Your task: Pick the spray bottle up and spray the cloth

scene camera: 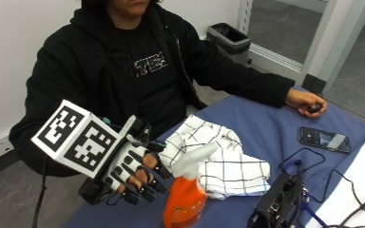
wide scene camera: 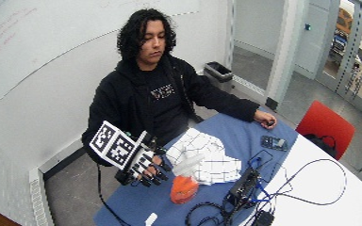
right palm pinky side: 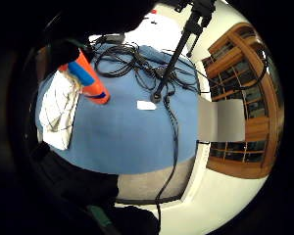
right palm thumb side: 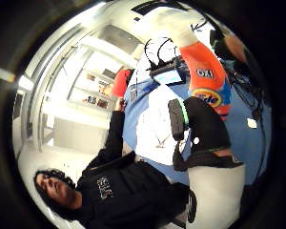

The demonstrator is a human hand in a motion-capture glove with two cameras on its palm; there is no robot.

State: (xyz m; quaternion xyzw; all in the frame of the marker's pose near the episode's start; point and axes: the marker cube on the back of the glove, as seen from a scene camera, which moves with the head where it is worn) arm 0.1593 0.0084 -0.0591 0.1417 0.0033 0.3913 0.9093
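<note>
An orange spray bottle (scene camera: 184, 202) with a white trigger head stands upright on the blue table (scene camera: 264, 118), near its front edge. My gloved right hand (scene camera: 135, 173) hovers just beside the bottle's neck, on the side away from the cloth, with its fingers spread and slightly bent and nothing held. Right behind the bottle lies a crumpled white checked cloth (scene camera: 224, 159). The thumb side palm view shows the bottle (right palm thumb side: 205, 78) a short way off, past my thumb, with the cloth (right palm thumb side: 155, 126) beside it. In the little finger side palm view the bottle (right palm pinky side: 90, 81) stands next to the cloth (right palm pinky side: 59, 110).
A black device (scene camera: 277, 204) with cables sits beside the bottle. A phone (scene camera: 323, 139) lies further back, near the person's bare left hand (scene camera: 306, 102). A tripod leg (right palm pinky side: 179, 54) and a white paper scrap (right palm pinky side: 146, 105) are on the table. A red chair (wide scene camera: 325, 125) stands at the far side.
</note>
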